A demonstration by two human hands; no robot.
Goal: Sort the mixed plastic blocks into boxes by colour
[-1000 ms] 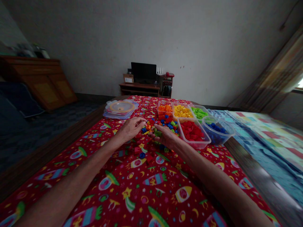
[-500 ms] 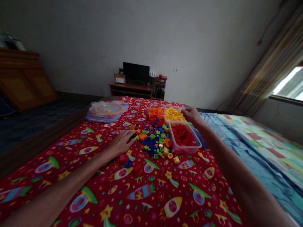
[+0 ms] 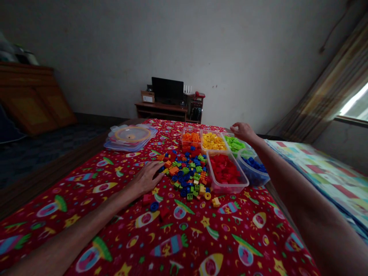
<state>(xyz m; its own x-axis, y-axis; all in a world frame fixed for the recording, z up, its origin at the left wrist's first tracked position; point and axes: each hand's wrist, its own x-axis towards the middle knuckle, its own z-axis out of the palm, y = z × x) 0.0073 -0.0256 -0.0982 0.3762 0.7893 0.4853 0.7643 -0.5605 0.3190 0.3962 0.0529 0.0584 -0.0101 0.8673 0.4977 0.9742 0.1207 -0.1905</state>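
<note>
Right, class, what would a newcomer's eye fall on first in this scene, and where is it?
Probably the mixed heap of bright blocks mid-cloth, with the left hand at its left edge. Next come the see-through containers beyond and to the right, holding orange, yellow, green, red and blue pieces, the right hand near the green ones. A stack of lids lies to the far left.

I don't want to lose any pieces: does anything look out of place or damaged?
A blue round piece and two red blocks lie on the tablecloth near the left hand, apart from the mixed pile of bricks, so they look like strays. A yellow block sits apart too. No damage shows.
</note>
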